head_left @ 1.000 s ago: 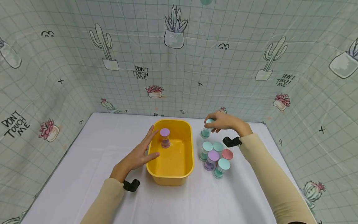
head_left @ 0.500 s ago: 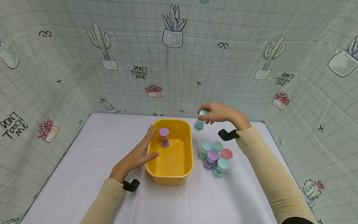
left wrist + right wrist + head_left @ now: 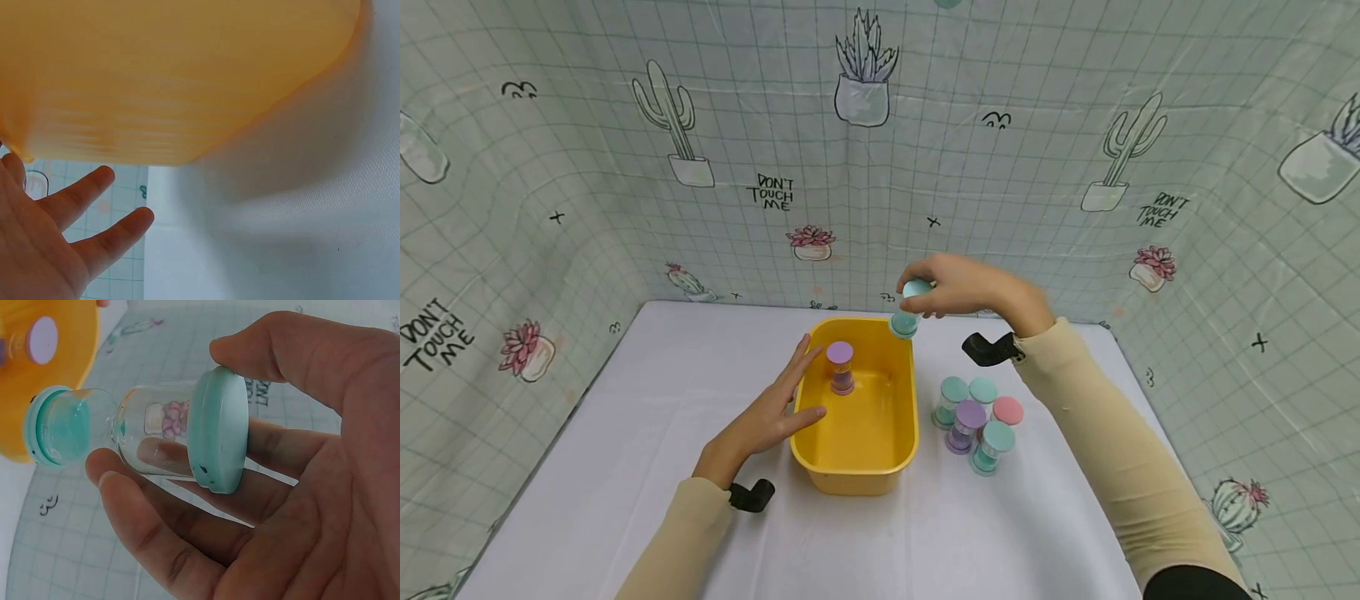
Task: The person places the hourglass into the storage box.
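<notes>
My right hand [image 3: 958,285] pinches a teal hourglass [image 3: 156,431], thumb on its top cap and fingers along the glass. In the head view its lower end overlaps the far right corner of the yellow tub [image 3: 917,417]. My left hand [image 3: 765,417] lies along the tub's left rim with the fingers spread and straight. Inside the tub, near its far left, a purple hourglass [image 3: 841,367] stands upright. In the left wrist view, two fingers [image 3: 115,240] reach out beneath the tub's wall.
Right of the tub stands a cluster of several hourglasses, among them a purple one [image 3: 966,425], a pink one [image 3: 1008,410] and a teal one [image 3: 994,446]. A white cloth [image 3: 700,358] covers the table. Behind it hangs a cactus-print curtain [image 3: 925,167].
The right hand has lifted the teal hourglass off the table behind the cluster and carried it left to the tub's far right corner. My left hand has stayed put.
</notes>
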Demonstrator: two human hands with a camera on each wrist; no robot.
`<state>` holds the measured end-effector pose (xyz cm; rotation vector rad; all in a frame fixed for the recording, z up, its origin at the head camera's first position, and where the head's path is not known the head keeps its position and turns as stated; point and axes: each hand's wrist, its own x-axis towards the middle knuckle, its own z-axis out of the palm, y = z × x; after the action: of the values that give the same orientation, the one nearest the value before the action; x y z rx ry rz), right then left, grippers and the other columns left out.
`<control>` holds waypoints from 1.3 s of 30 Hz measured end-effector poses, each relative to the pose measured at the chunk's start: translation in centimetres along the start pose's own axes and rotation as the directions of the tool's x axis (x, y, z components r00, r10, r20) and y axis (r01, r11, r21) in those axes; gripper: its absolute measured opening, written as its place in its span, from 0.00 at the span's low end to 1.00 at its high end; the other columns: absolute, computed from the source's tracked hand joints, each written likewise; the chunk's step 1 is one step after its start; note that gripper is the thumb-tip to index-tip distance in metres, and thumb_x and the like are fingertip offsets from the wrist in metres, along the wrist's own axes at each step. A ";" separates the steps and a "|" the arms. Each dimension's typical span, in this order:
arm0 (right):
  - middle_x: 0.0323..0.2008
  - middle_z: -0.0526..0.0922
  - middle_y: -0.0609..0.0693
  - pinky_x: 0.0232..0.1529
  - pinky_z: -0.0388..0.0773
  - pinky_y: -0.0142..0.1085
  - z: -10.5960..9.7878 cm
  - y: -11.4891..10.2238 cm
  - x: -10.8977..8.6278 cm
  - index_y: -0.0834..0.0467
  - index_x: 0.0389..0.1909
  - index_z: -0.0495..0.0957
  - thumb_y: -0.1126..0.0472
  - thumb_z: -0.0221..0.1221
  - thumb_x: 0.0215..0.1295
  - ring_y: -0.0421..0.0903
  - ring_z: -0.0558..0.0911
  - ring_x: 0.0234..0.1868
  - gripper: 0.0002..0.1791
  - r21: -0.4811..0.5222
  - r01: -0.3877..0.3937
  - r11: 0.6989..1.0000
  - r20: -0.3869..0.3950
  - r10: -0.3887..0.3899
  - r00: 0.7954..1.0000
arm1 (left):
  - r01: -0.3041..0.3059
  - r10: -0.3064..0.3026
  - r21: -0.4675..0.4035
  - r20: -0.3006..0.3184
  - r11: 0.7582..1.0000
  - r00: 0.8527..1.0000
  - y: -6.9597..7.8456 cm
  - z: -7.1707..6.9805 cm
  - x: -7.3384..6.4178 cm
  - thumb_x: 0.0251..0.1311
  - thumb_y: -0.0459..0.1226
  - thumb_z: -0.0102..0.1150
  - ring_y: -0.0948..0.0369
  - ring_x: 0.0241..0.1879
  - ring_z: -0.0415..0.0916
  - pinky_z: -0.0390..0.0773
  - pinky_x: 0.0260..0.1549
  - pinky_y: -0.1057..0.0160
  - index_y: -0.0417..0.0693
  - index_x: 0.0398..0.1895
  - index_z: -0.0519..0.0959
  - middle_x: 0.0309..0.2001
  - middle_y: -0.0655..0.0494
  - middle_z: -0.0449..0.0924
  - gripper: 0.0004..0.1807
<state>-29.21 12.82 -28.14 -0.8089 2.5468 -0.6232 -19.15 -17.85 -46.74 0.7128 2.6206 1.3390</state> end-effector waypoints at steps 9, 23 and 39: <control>0.46 0.87 0.55 0.41 0.88 0.39 1.8 -1.3 2.5 0.57 0.57 0.81 0.51 0.60 0.70 0.52 0.89 0.39 0.20 -0.012 0.048 0.999 0.068 -0.047 0.997 | 0.008 -0.008 -0.002 -0.002 1.000 1.000 -0.1 0.1 0.1 0.70 0.54 0.57 0.41 0.82 0.41 0.65 0.67 0.28 0.59 0.85 0.44 0.85 0.57 0.25 0.48; 0.55 0.83 0.57 0.44 0.88 0.37 5.5 -0.8 6.2 0.62 0.61 0.79 0.56 0.62 0.70 0.56 0.89 0.46 0.22 0.050 -0.023 0.999 0.189 0.013 0.982 | 0.007 -0.007 -0.016 0.002 1.000 1.000 -0.1 0.0 0.0 0.70 0.55 0.56 0.40 0.82 0.42 0.65 0.67 0.29 0.59 0.85 0.43 0.85 0.56 0.25 0.48; 0.57 0.81 0.56 0.45 0.87 0.37 7.7 -0.6 7.8 0.58 0.60 0.81 0.57 0.63 0.70 0.55 0.88 0.46 0.19 0.003 -0.127 0.992 0.242 0.123 0.963 | 0.000 0.000 -0.019 -0.002 1.000 1.000 -0.1 -0.1 -0.1 0.70 0.54 0.58 0.42 0.83 0.41 0.65 0.67 0.28 0.60 0.85 0.43 0.85 0.58 0.25 0.48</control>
<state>-31.09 5.39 -35.97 -0.6669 2.3450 -0.4759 -19.14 -18.05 -46.81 0.7085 2.6065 1.3633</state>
